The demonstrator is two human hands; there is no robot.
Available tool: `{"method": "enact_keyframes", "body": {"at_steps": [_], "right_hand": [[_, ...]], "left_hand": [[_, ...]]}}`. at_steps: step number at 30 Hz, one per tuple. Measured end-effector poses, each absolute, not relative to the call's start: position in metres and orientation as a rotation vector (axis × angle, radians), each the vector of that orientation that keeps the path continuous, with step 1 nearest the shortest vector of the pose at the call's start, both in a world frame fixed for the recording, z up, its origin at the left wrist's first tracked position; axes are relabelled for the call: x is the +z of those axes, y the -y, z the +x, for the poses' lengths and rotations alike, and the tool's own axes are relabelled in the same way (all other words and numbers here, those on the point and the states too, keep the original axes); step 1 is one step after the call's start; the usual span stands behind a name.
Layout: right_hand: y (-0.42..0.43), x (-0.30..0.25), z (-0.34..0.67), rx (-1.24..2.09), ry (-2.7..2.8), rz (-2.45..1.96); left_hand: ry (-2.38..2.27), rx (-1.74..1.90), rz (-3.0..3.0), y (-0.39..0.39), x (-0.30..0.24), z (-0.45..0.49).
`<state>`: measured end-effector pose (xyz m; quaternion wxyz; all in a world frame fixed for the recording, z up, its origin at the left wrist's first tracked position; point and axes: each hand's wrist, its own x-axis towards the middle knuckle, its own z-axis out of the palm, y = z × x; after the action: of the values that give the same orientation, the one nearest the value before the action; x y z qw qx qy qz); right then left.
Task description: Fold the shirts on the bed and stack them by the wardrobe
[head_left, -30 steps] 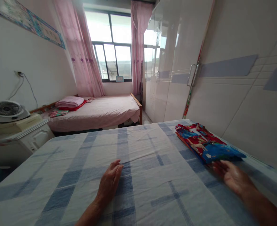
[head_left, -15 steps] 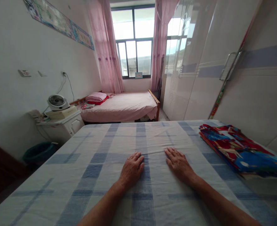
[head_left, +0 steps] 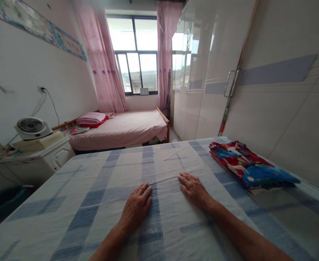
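Note:
My left hand [head_left: 135, 207] lies flat, palm down, on the blue-and-white checked bedsheet [head_left: 94, 188] with its fingers stretched forward. My right hand [head_left: 194, 189] rests flat on the same sheet a short way to the right, fingers also extended. Neither hand holds anything. A folded red-and-blue patterned cloth [head_left: 247, 165] sits on the sheet near the bed's right edge, beyond my right hand and apart from it.
A white wardrobe [head_left: 257, 98] runs close along the right side. A second bed with pink bedding [head_left: 126, 127] stands by the window. On the left, a small fan [head_left: 31, 127] sits on a white cabinet [head_left: 40, 159]; a dark bin [head_left: 1, 201] is below.
My right hand left the folded cloth and came to rest flat beside my left hand at the sheet's middle. The view swung left and back again.

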<state>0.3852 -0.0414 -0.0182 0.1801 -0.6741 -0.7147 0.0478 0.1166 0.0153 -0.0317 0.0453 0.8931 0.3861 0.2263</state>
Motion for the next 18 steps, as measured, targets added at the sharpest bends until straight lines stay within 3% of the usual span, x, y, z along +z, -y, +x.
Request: {"method": "enact_keyframes", "body": {"at_steps": [10,18], "right_hand": [[0.040,-0.019,0.393,0.108,1.864,-1.849],[0.058,0.016,0.498,-0.920,0.901,-1.818]], "left_hand": [[-1.183,0.658,2.775,-0.018,-0.035,0.116],[-1.182,0.639,2.790,-0.017,-0.035,0.116]]}}
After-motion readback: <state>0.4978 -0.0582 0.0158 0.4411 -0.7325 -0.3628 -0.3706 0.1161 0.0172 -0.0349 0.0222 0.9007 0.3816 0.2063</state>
